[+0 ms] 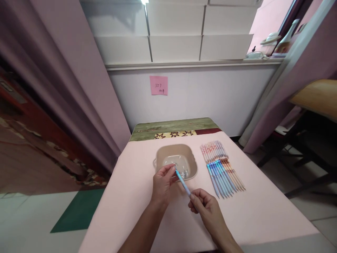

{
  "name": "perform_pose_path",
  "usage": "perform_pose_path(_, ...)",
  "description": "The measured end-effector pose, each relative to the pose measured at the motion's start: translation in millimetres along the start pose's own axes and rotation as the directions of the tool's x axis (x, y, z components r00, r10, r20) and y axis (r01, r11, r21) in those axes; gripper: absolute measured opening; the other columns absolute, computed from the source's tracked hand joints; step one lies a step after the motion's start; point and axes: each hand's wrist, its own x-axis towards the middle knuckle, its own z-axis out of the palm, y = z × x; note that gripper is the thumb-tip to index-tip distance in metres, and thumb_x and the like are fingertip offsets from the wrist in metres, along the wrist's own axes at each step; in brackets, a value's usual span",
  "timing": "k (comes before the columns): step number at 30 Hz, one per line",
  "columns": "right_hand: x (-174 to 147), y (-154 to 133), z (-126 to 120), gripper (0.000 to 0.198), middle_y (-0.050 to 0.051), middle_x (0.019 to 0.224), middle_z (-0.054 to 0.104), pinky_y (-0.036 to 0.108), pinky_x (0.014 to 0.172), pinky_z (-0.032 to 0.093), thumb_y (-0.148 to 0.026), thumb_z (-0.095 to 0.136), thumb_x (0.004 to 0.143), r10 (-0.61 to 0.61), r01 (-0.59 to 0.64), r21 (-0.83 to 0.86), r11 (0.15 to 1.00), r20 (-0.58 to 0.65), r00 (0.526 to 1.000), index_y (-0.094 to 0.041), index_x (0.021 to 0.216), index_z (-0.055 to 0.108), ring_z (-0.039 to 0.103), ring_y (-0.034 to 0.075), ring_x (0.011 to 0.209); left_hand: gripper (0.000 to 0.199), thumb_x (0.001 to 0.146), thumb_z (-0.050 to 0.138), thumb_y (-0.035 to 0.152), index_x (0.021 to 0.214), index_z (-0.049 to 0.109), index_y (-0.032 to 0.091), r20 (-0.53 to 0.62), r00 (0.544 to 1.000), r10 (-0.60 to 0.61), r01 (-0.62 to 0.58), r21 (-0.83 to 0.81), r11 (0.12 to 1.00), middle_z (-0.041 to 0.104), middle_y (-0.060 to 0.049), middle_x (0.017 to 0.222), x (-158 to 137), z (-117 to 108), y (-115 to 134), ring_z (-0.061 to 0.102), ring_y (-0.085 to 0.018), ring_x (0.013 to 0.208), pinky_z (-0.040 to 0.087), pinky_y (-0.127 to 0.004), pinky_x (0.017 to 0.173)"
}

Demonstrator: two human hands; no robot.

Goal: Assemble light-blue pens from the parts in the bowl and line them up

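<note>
A light-blue pen slants between my two hands over the near side of a beige plastic basin. My left hand pinches its far end with thumb and fingers, hiding that tip. The near end sits between the thumb and curled fingers of my right hand. Inside the basin, several small clear or whitish pieces lie near the front wall; they are too small to name.
Right of the basin lie rows of blue pens, orange-brown pens and clear pens with reddish marks. A pale pink cover spreads over the table. Behind it, a pink note sticks to the wall. A chair stands right.
</note>
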Motion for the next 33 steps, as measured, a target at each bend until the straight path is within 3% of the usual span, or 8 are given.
perform_pose_path(6, -0.6, 1.3, -7.0, 0.037, 0.003, 0.064, 0.062, 0.023, 0.058, 0.042, -0.052, 0.06, 0.08, -0.021, 0.021, -0.03, 0.999, -0.009, 1.0, -0.016, 0.077, 0.06, 0.054, 0.014, 0.061, 0.031, 0.062, 0.078, 0.028, 0.086, 0.069, 0.011, 0.002, 1.0, 0.017, -0.018, 0.063, 0.998, 0.066, -0.004, 0.073, -1.5, 8.0, -6.0, 0.063, -0.014, 0.065, 0.054, -0.027, 0.06)
perform_pose_path(9, -0.8, 4.7, -14.9, 0.034, 0.003, 0.067, 0.063, 0.022, 0.057, 0.041, -0.049, 0.059, 0.081, -0.074, 0.068, -0.16, 0.985, -0.034, 0.997, -0.016, 0.077, 0.065, 0.055, 0.015, 0.062, 0.03, 0.064, 0.076, 0.03, 0.086, 0.069, 0.011, 0.03, 0.999, 0.017, -0.02, 0.114, 0.993, 0.065, -0.003, 0.074, -4.2, 13.8, -13.8, 0.061, -0.013, 0.065, 0.054, -0.026, 0.059)
perform_pose_path(13, -5.8, 11.5, -29.7, 0.027, 0.002, 0.067, 0.063, 0.022, 0.055, 0.038, -0.042, 0.058, 0.082, -0.194, 0.13, -0.438, 0.89, -0.103, 0.976, -0.018, 0.077, 0.068, 0.054, 0.014, 0.06, 0.03, 0.067, 0.074, 0.031, 0.09, 0.068, 0.013, 0.079, 0.996, 0.03, -0.045, 0.195, 0.98, 0.064, -0.002, 0.074, -9.4, 26.9, -29.5, 0.059, -0.012, 0.064, 0.052, -0.024, 0.057)
perform_pose_path(16, -14.0, 15.9, -41.7, 0.025, 0.0, 0.064, 0.061, 0.022, 0.055, 0.038, -0.04, 0.055, 0.085, -0.273, 0.144, -0.593, 0.793, -0.134, 0.953, -0.02, 0.078, 0.067, 0.053, 0.014, 0.057, 0.031, 0.067, 0.072, 0.03, 0.093, 0.066, 0.014, 0.177, 0.984, 0.019, -0.06, 0.231, 0.971, 0.065, -0.003, 0.077, -12.8, 41.7, -43.5, 0.06, -0.014, 0.067, 0.052, -0.026, 0.058)
perform_pose_path(21, -21.6, 19.9, -65.1, 0.024, 0.002, 0.072, 0.065, 0.023, 0.06, 0.042, -0.039, 0.05, 0.088, -0.393, 0.14, -0.706, 0.694, -0.208, 0.896, -0.021, 0.085, 0.066, 0.058, 0.015, 0.061, 0.049, 0.065, 0.071, 0.023, 0.112, 0.058, 0.017, 0.238, 0.969, 0.059, -0.129, 0.289, 0.949, 0.062, 0.0, 0.077, -19.7, 65.8, -72.4, 0.06, -0.013, 0.068, 0.051, -0.023, 0.059)
perform_pose_path(23, -20.0, 19.3, -75.3, 0.025, 0.003, 0.076, 0.067, 0.023, 0.061, 0.042, -0.039, 0.049, 0.088, -0.401, 0.121, -0.714, 0.689, -0.238, 0.885, -0.022, 0.086, 0.067, 0.06, 0.016, 0.063, 0.042, 0.067, 0.071, 0.026, 0.106, 0.058, 0.017, 0.25, 0.967, 0.037, -0.121, 0.331, 0.936, 0.061, 0.0, 0.075, -24.0, 71.0, -85.1, 0.059, -0.013, 0.065, 0.05, -0.022, 0.053)
perform_pose_path(26, -15.4, 15.5, -87.7, 0.024, 0.003, 0.077, 0.068, 0.024, 0.059, 0.041, -0.041, 0.051, 0.087, -0.377, 0.075, -0.728, 0.682, -0.261, 0.889, -0.023, 0.084, 0.068, 0.061, 0.017, 0.063, 0.024, 0.069, 0.068, 0.033, 0.082, 0.057, 0.016, 0.289, 0.953, -0.087, -0.028, 0.371, 0.928, 0.06, 0.0, 0.067, -28.4, 73.5, -101.8, 0.058, -0.013, 0.056, 0.046, -0.02, 0.043)
perform_pose_path(33, -6.0, 12.2, -93.2, 0.026, 0.005, 0.076, 0.07, 0.027, 0.061, 0.041, -0.044, 0.054, 0.084, -0.334, 0.05, -0.707, 0.705, -0.268, 0.904, -0.024, 0.082, 0.071, 0.061, 0.02, 0.066, 0.027, 0.064, 0.07, 0.037, 0.069, 0.052, 0.017, 0.268, 0.941, -0.208, 0.09, 0.394, 0.915, 0.055, 0.004, 0.051, -15.3, 76.0, -119.6, 0.052, -0.01, 0.04, 0.045, -0.022, 0.04)
